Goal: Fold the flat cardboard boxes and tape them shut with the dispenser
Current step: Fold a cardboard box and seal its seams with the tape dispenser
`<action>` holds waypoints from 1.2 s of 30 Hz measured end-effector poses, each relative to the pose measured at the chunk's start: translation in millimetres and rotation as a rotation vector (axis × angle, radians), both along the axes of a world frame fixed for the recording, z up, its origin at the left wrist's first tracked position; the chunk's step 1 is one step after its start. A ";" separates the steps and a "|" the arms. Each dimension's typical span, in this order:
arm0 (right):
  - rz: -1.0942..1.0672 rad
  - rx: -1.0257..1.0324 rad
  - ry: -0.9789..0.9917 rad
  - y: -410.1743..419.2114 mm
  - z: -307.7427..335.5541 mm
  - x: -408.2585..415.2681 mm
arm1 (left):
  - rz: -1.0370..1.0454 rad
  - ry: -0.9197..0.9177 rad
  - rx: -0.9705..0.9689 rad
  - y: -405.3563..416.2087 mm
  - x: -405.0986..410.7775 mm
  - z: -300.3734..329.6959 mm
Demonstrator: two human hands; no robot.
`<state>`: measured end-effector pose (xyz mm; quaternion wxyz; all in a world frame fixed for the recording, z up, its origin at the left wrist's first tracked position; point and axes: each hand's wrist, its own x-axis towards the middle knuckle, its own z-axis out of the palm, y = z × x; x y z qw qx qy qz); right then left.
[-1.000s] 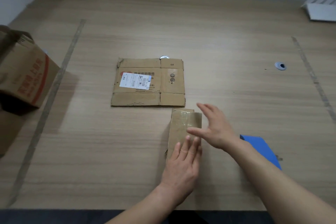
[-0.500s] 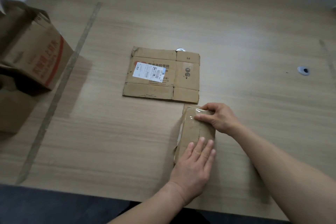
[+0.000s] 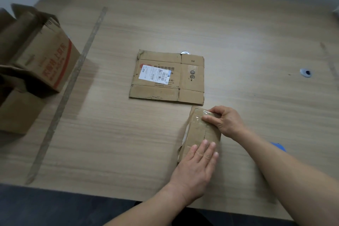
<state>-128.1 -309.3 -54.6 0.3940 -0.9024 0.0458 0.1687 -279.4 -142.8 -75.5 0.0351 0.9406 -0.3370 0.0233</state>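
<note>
Small taped box [image 3: 200,132]: light, crushable, slick tape. Left hand [image 3: 197,167] presses flat, fingers extended; right hand [image 3: 224,121] pinches the far end.

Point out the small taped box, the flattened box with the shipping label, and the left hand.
small taped box [image 3: 197,132]: head view, bare top face.
flattened box [image 3: 156,92]: head view, near flap.
left hand [image 3: 197,167]: head view, back of hand.

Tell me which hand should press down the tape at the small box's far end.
Right. The right hand already grips the far end of the small box where the clear tape wraps over. The left hand lies flat on the near end, probably steadying it.
</note>
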 end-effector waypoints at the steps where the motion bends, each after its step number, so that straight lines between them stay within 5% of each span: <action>1: -0.009 -0.010 0.001 0.8 1.4 -1.2 | -0.016 0.024 0.006 1.8 0.4 2.6; 3: -0.022 -0.025 0.033 2.8 6.0 -2.3 | -0.031 0.087 0.009 5.3 4.3 10.9; 6: -0.042 -0.075 0.089 3.8 15.4 -4.1 | 0.012 0.124 -0.278 14.6 3.3 14.9; 9: -0.078 -0.114 0.090 6.9 24.3 -11.2 | 0.360 0.253 -0.584 37.0 2.5 31.3; 14: -0.211 -0.126 0.072 12.2 30.0 -28.6 | 0.958 0.902 -0.647 54.3 16.1 48.7; 17: -0.267 -0.135 0.107 13.8 32.1 -38.1 | 1.246 1.368 -0.989 50.9 20.8 44.3; 20: -0.307 -0.104 0.134 19.9 36.5 -46.6 | 1.289 1.744 -1.282 51.0 24.4 49.4; 24: -0.529 0.146 0.014 21.0 55.7 -49.9 | 1.256 1.657 -1.449 50.4 31.2 61.3; 29: -0.763 0.550 -0.094 5.5 76.3 -61.6 | 1.179 1.079 -1.485 67.1 38.2 75.0; 36: -0.729 0.916 0.128 -0.7 36.5 -89.0 | 1.097 1.153 -1.617 92.8 49.0 62.9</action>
